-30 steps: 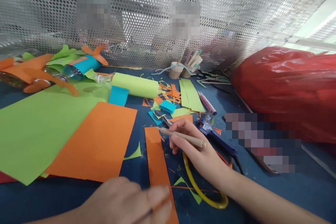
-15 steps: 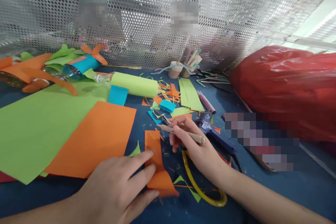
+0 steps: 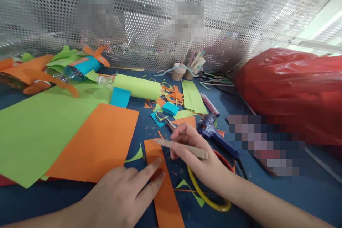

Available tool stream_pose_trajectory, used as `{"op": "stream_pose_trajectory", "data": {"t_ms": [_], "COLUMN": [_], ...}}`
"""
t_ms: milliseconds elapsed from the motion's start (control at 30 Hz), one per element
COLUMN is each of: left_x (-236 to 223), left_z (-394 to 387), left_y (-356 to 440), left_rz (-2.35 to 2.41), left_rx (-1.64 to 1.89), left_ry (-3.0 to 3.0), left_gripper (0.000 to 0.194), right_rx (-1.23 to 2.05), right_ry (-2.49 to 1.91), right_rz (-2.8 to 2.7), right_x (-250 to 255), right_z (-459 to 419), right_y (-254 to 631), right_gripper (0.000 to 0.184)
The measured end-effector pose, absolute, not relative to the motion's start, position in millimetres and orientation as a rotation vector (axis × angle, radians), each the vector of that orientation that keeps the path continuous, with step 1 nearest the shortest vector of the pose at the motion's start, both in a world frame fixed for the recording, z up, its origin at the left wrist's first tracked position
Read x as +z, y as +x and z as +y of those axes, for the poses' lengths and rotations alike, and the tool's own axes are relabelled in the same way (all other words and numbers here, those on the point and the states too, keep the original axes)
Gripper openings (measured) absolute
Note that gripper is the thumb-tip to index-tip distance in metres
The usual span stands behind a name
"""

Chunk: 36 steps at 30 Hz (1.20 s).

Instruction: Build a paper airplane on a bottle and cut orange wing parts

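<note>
Right hand (image 3: 196,151) is closed on a pale pen (image 3: 166,143), whose tip meets the view of the far end of an orange strip (image 3: 169,203) lying to that hand's left; contact between tip and paper cannot be confirmed. Left hand (image 3: 120,194) grips nothing, its extended fingers slightly apart and laid upon the strip, with a larger orange sheet (image 3: 98,142) beyond it on the surface (image 3: 267,199). Noted just beyond the right hand are a blue glue gun (image 3: 223,144) and, beneath its wrist side, a yellow loop (image 3: 204,197).
</note>
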<state>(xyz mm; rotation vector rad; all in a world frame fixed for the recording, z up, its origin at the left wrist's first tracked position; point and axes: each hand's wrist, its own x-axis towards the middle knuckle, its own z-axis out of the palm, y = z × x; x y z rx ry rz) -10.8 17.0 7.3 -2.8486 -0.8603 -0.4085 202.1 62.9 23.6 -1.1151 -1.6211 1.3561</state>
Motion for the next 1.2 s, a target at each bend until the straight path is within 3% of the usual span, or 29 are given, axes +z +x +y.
{"op": "stream_pose_trajectory", "data": {"t_ms": [233, 433, 1033, 1200], "left_x": [0.7, -8.6, -2.9, -5.5], "left_z": [15.7, 16.9, 15.0, 15.5], "left_y": [-11.9, -11.3, -12.1, -8.8], "left_rz": [-0.813, -0.821, -0.854, -0.815], "left_rx": [-0.331, -0.508, -0.371, -0.524], "left_ry": [-2.905, -2.843, -2.917, -2.849], "left_gripper": [0.053, 0.058, 0.046, 0.056], "right_rx": [1.231, 1.218, 1.156, 1.103], "right_ry": [-1.181, -1.187, -1.198, -1.214], "right_rz": [-1.707, -1.773, -1.836, -1.866], "right_x": [19.1, 15.4, 15.2, 13.7], "right_z": [65.8, 66.5, 65.4, 64.5], "right_y": [200.8, 202.6, 201.7, 201.4], "right_gripper": [0.020, 0.017, 0.017, 0.017]}}
